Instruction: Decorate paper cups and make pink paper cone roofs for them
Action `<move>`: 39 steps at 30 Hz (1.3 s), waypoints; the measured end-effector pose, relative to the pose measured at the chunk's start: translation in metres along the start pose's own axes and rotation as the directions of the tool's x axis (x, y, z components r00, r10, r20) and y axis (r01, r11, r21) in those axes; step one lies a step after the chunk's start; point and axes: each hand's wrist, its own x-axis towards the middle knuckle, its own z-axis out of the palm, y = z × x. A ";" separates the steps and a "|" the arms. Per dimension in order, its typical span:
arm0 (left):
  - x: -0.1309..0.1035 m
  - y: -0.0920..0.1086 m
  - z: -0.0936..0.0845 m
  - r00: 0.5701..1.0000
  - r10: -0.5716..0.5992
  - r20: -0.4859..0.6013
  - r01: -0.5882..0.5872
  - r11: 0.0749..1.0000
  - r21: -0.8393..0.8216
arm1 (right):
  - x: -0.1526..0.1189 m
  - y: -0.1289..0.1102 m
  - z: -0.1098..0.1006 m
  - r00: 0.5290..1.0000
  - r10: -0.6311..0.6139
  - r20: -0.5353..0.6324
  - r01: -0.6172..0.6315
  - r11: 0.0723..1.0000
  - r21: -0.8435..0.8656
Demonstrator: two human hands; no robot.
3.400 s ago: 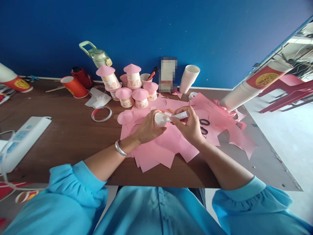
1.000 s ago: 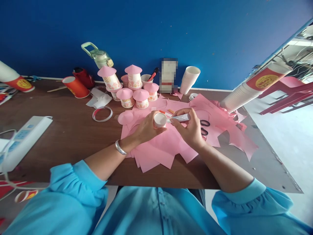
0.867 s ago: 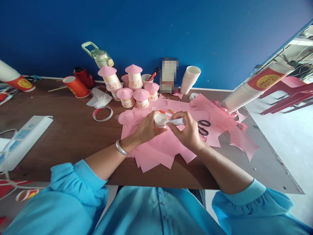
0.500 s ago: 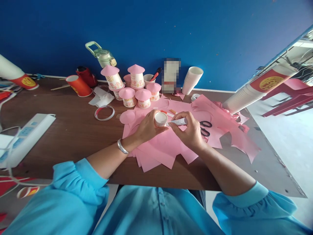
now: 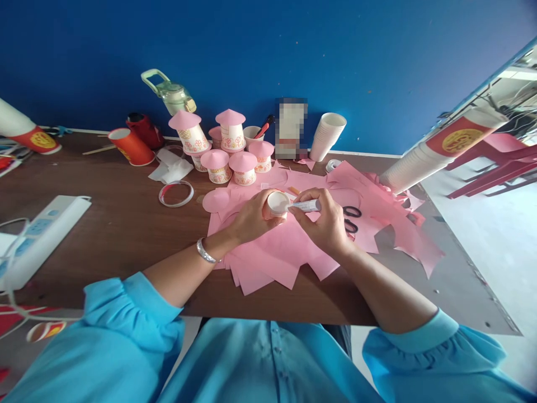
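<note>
Over loose pink paper sheets (image 5: pixel 268 263), the left hand (image 5: pixel 250 219) grasps a small white paper cup (image 5: pixel 278 205), still coneless, while the right hand (image 5: pixel 330 228) pinches a slim white tube (image 5: pixel 309 206) near its rim; behind, patterned white paper cups (image 5: pixel 245 178) wear pink paper cones (image 5: pixel 230 116).

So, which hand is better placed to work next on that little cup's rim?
Probably the right hand: it holds the white tube, tip at or near the cup that the left hand holds.
</note>
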 end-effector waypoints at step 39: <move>0.000 -0.012 0.005 0.978 0.094 -0.188 -0.046 0.969 0.241 | -0.014 -0.008 0.011 0.978 -0.203 0.040 0.203 0.979 -0.009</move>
